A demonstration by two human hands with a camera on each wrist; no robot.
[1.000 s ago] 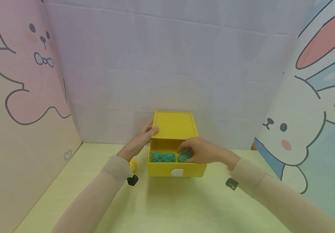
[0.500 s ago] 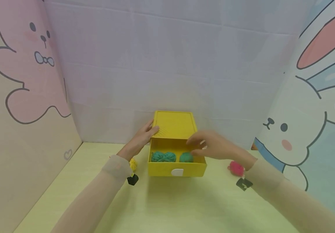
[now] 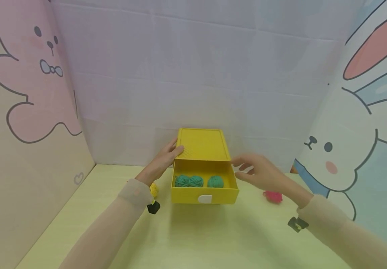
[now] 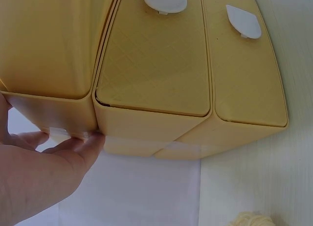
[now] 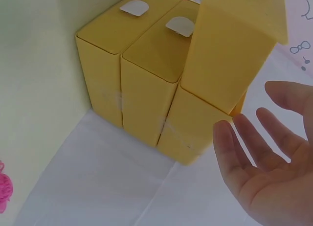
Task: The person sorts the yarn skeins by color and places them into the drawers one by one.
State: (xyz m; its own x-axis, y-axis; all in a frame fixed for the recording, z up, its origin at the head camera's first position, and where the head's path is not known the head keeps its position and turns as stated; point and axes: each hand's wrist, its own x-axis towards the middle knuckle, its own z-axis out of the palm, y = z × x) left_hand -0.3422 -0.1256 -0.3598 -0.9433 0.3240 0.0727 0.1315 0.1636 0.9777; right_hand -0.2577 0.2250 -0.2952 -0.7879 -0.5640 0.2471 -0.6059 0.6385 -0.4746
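Observation:
A yellow drawer cabinet [image 3: 201, 144] stands against the back wall, its top drawer [image 3: 186, 196] pulled out. Inside that drawer lie a green yarn skein [image 3: 189, 181], pinched in at its middle, and a round green yarn ball [image 3: 215, 182]. My left hand [image 3: 161, 160] holds the cabinet's left side, thumb over the top edge; in the left wrist view its fingers [image 4: 90, 145] press against the side wall. Just right of the pulled-out drawer, my right hand [image 3: 262, 173] hovers with loosely bent fingers and nothing in them.
Pink yarn [image 3: 273, 196] lies on the table to the right of the cabinet. Yellow yarn [image 3: 153, 189] sits to the left, partly behind my left wrist. Two lower drawers with white tabs [image 4: 243, 23] are closed. Fabric walls with cartoon animals enclose the table.
My right hand has let go of the green yarn ball, leaving it in the drawer, and moved right, out past the drawer's edge. The left hand has stayed on the cabinet.

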